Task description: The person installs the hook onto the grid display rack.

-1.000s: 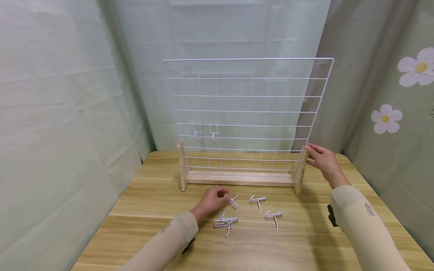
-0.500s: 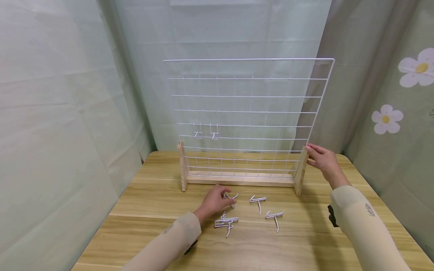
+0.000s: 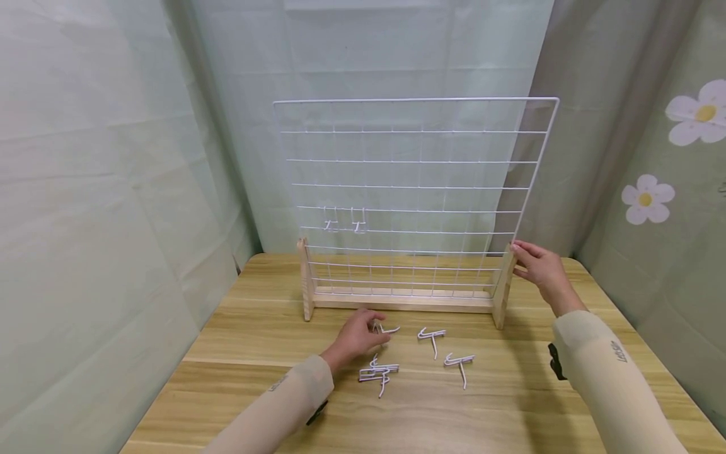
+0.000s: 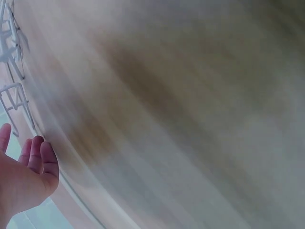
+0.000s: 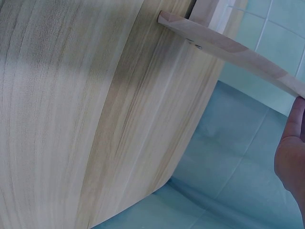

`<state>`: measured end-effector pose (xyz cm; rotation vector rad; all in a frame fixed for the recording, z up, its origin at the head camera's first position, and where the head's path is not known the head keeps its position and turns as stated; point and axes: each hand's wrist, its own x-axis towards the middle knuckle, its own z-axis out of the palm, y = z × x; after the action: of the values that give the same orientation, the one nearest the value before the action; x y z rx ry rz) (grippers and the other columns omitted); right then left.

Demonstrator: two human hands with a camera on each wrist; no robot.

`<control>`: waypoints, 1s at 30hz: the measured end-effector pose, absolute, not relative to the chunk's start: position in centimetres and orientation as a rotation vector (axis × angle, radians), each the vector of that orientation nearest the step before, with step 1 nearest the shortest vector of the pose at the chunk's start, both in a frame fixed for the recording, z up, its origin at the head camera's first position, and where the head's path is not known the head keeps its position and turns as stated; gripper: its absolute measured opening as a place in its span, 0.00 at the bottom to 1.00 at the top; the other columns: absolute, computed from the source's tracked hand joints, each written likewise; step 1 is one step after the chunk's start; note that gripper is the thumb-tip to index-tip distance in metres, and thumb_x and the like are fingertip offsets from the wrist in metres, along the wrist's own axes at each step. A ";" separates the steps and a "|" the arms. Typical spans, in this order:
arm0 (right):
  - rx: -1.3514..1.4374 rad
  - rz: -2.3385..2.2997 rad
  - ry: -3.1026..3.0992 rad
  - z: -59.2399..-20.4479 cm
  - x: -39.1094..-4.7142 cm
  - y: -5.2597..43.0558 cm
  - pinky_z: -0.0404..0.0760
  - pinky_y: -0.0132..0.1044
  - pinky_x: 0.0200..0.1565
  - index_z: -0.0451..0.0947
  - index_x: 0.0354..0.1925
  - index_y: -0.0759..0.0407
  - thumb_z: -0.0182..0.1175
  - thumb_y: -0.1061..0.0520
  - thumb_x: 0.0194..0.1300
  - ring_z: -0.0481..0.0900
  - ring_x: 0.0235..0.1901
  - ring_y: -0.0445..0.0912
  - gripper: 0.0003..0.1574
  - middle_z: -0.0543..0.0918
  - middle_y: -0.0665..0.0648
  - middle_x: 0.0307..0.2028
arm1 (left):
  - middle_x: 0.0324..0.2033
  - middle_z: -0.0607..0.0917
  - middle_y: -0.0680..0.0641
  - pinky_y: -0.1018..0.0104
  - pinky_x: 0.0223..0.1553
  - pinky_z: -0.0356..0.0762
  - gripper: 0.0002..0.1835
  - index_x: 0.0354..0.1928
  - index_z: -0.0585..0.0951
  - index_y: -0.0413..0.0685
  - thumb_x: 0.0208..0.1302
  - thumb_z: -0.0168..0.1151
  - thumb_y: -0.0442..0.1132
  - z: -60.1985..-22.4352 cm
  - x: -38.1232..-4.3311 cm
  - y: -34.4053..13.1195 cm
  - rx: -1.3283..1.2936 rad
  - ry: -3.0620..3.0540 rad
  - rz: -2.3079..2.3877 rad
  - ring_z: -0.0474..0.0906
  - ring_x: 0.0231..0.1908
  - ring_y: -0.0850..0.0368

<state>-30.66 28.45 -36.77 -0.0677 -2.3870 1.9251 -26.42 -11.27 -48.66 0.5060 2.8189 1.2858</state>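
Our right hand (image 3: pixel 539 268) pinched the wooden upright (image 3: pixel 502 290) of the wire grid rack (image 3: pixel 415 99), seemingly to steady it, while the parted fingers (image 4: pixel 49 160) of our left hand (image 3: pixel 356 335) bracketed a white wire hook (image 3: pixel 391 330) on the desk (image 3: pixel 261 328), any grip indiscernible.

You wear 2 long beige sleeves, the left sleeve (image 3: pixel 278 403) and the right sleeve (image 3: pixel 615 378), each with small dark lettering and 1 black fitting showing beneath the cuff.

The head camera is looking forward and down across the striped wood-grain table (image 3: pixel 238 353); wrist cameras are facing it closely, right and head sharing the flat pale-wood upright (image 5: pixel 233 51) near its far edge.
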 end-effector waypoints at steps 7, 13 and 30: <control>-0.068 1.905 -2.404 -36.8 -30.7 28.5 0.77 0.35 0.52 0.60 0.72 0.66 0.52 0.40 0.73 0.73 0.54 0.42 0.43 0.69 0.62 0.64 | 0.43 0.78 0.42 0.54 0.45 0.75 0.24 0.52 0.82 0.39 0.53 0.76 0.39 -48.8 -26.6 -12.3 0.498 2.830 1.325 0.75 0.44 0.45; -0.067 1.902 -2.408 -36.9 -30.8 28.5 0.76 0.36 0.53 0.59 0.73 0.66 0.52 0.39 0.73 0.72 0.56 0.45 0.43 0.66 0.66 0.67 | 0.44 0.79 0.41 0.52 0.46 0.75 0.23 0.52 0.82 0.41 0.53 0.75 0.38 -49.0 -26.9 -13.1 0.476 2.848 1.315 0.75 0.44 0.45; -0.078 1.934 -2.384 -36.8 -30.7 28.5 0.77 0.33 0.51 0.61 0.72 0.66 0.54 0.40 0.72 0.73 0.52 0.41 0.43 0.72 0.56 0.59 | 0.43 0.79 0.39 0.51 0.47 0.74 0.20 0.51 0.82 0.37 0.56 0.72 0.36 -49.2 -27.8 -14.4 0.381 2.955 1.328 0.75 0.42 0.47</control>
<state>-30.66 28.55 -36.84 -0.0779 -2.3840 1.9344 -27.77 -14.38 -49.21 0.3814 2.9555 1.3285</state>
